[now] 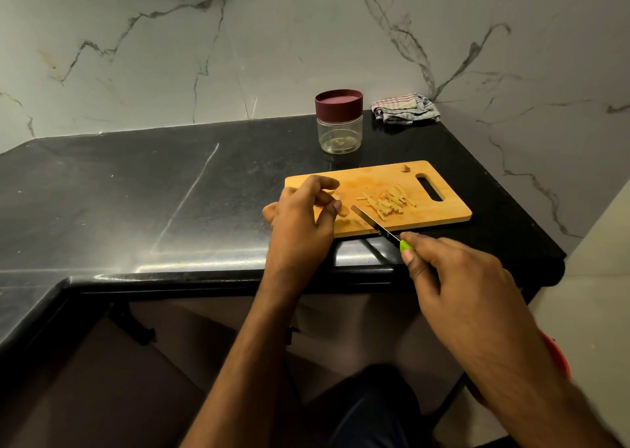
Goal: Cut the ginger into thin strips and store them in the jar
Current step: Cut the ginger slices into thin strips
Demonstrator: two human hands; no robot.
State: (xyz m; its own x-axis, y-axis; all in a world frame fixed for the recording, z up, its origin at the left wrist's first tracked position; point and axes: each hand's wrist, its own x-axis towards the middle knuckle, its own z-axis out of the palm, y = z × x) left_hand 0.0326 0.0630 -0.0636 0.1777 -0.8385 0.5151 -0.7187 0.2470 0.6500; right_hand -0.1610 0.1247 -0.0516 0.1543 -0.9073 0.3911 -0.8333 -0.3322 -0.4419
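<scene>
A wooden cutting board (439, 215) lies on the black counter. A heap of thin ginger strips (390, 202) sits on its middle. My left hand (300, 222) rests on the board's left end, fingertips pressing a small ginger piece (342, 213). My right hand (453, 277) grips a green-handled knife (375, 224) whose blade points up-left, its tip just right of that piece. A clear jar (339, 135) with a maroon lid on it stands behind the board. A small ginger scrap (405, 168) lies at the board's far edge.
A folded checked cloth (404, 108) lies in the back corner against the marble wall. The black counter (136, 192) stretches left in an L shape; its front edge runs just below the board. Something red (559, 359) shows behind my right forearm.
</scene>
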